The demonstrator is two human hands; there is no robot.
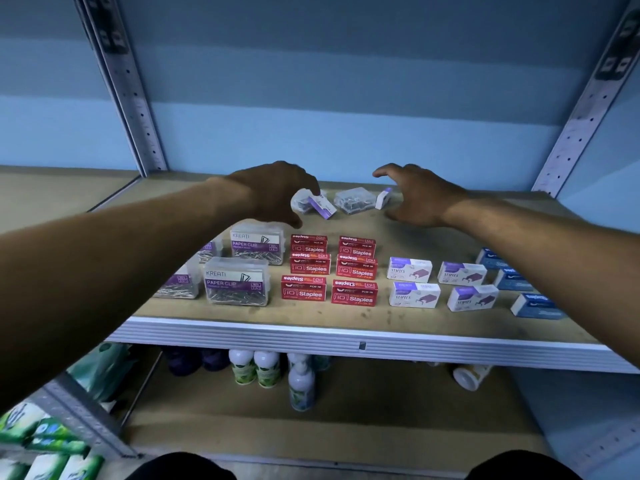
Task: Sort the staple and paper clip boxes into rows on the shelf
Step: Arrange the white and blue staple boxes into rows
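My left hand [273,192] reaches to the back of the shelf board [346,315] and grips a tilted clear paper clip box [311,202] with a purple label. My right hand [417,195] hovers open, fingers spread, beside a small white and purple staple box [383,198] standing on end. Between my hands lies another clear box [356,200]. Nearer the front sit clear paper clip boxes [237,282], two columns of red staple boxes [329,268], white and purple staple boxes [440,282] and blue boxes [533,304], partly hidden by my right forearm.
Perforated metal uprights [138,109] stand at both back corners against a blue wall. On the lower shelf are several white-capped bottles [263,368], dark purple items [194,360] and a tipped bottle [469,375]. Green packets [45,441] lie at the bottom left.
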